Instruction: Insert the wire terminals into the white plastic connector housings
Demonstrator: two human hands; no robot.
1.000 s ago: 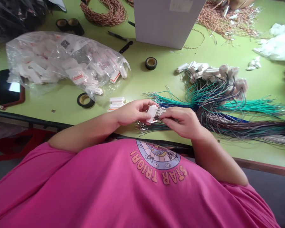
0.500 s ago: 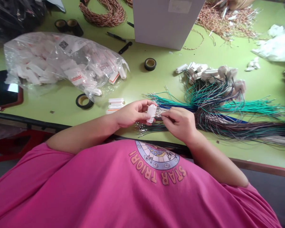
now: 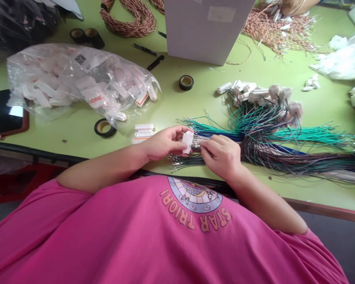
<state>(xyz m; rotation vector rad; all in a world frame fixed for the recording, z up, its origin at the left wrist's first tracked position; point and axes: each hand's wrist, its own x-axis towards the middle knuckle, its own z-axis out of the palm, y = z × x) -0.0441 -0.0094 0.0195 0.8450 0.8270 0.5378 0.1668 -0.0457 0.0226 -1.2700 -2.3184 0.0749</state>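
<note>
Between the thumb and fingers of my left hand [image 3: 168,142] is a white connector housing [image 3: 187,142], held upright at the wire ends. Just right of it, my right hand [image 3: 221,154] is closed in a pinch over the pale wires [image 3: 196,141]; what its fingertips hold is too small to make out. Teal wires [image 3: 248,116] and dark wires [image 3: 283,157] run to the right from beside my hands. White connectors [image 3: 261,93] are attached to the bundle behind. More white housings [image 3: 144,130] lie left of my left hand.
A clear bag of housings [image 3: 82,79] lies at the left, near a phone [image 3: 11,112]. Black tape rolls [image 3: 186,82] and a knife [image 3: 155,62] are on the green table [image 3: 177,104]. A grey box [image 3: 207,31] stands behind, with twisted wires [image 3: 130,19] beside it.
My right hand has shifted slightly left and its fingers have curled more. The housing in my left hand is turned slightly. The whole view has moved a little.
</note>
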